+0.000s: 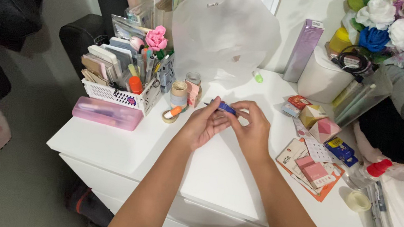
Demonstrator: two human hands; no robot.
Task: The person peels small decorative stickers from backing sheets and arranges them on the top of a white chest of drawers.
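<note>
Both hands met above the white table (214, 173). The left hand (204, 124) and the right hand (251, 128) pinched a slim blue pen-like stick (225, 107) between closed fingers (215, 103), each hand gripping one end. Just left of the fingers stood rolls of beige tape (179, 92), and beyond those a white basket of stationery (122, 97). A pink folded paper box (324, 129) sat to their right.

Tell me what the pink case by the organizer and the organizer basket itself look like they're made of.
The pink case looks like translucent plastic with a smooth, slightly glossy finish: dim shapes show through its lid. The white organizer basket looks like rigid moulded plastic, matte, with a regular grid of holes in its wall. Neither can be confirmed by look alone.
</note>
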